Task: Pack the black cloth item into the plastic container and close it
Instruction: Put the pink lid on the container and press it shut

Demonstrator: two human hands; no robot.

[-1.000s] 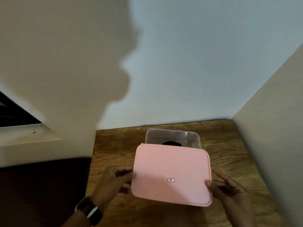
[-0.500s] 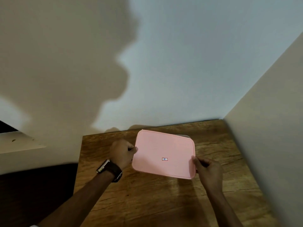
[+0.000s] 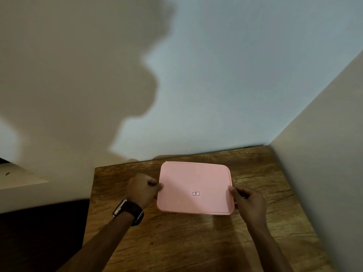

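A pink rectangular lid [image 3: 194, 185] with a small red-framed sticker lies flat over the plastic container, covering it fully from above. The container's clear walls and the black cloth item are hidden under the lid. My left hand [image 3: 142, 188], with a dark watch on its wrist, grips the lid's left edge. At the lid's right edge, near the front corner, my right hand [image 3: 248, 202] pinches it. Both hands hold the lid from the sides on the wooden table [image 3: 196, 238].
The wooden table sits in a corner, with a pale wall [image 3: 216, 75] behind it and a side wall [image 3: 324, 163] close on the right. A dark gap [image 3: 39, 232] lies off the table's left edge, below a white ledge [image 3: 19, 177].
The lid has moved away from me and down, from tilted in front of the open container to lying flat over it. The cloth and container walls have gone out of sight.
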